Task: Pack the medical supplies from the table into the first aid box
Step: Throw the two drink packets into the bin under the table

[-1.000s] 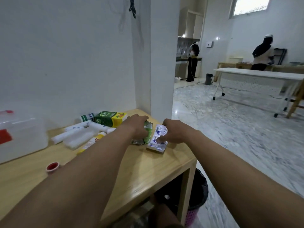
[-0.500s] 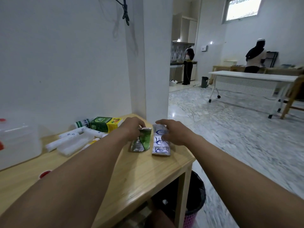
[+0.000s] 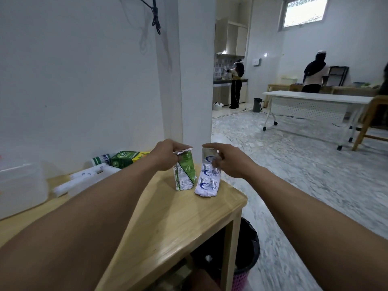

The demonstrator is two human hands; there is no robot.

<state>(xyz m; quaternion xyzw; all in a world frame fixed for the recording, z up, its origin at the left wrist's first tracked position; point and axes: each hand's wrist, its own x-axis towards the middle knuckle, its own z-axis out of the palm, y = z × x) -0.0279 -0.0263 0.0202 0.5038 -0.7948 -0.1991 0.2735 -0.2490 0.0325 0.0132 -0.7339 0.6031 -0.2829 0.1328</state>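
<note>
My left hand (image 3: 165,154) pinches the top edge of a green and silver pill strip (image 3: 184,173), which hangs upright above the wooden table (image 3: 168,217). Beside it, my right hand (image 3: 228,160) holds a white and blue pill strip (image 3: 207,179) by its upper end, also hanging upright. The translucent first aid box (image 3: 21,183) stands at the far left of the table. A green and yellow medicine carton (image 3: 126,158), a green and white tube (image 3: 101,159) and white rolls (image 3: 84,177) lie by the wall behind my left arm.
The table's right corner (image 3: 239,198) ends beside a pillar (image 3: 195,80). A black bin (image 3: 247,255) sits under that corner. Further off stand a white wheeled table (image 3: 315,101) and two persons at counters.
Both strips lay on the table under my hands; I have taken hold of each by its top and lifted them upright off the surface. The view has tilted up.
</note>
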